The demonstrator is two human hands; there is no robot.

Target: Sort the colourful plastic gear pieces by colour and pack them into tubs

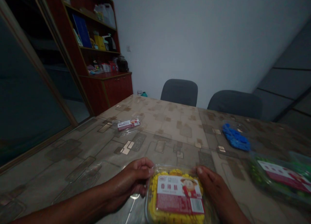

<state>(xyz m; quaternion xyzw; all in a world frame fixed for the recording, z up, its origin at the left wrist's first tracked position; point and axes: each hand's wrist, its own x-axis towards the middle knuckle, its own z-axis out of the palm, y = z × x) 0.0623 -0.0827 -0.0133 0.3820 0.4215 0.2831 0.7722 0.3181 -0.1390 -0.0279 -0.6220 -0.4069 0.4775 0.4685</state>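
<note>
A clear plastic box (179, 193) filled with small yellow pieces is at the near edge of the view. Its lid carries a white and dark red label with a cartoon figure in a straw hat. My left hand (136, 178) grips the box's left side, thumb near the far corner. On the opposite side my right hand (213, 185) holds it too, its thumb at the far right corner and its other fingers mostly hidden. What the yellow pieces are, I cannot make out. The box's near end is cut off by the frame.
A clear plastic lid or box (128, 124) with a similar label lies further left. On the right are a container with blue pieces (235, 138) and a labelled box of green pieces (282, 175). Grey chairs (179, 91) stand behind the patterned table (167, 120); a red-brown cabinet (116, 88) is back left.
</note>
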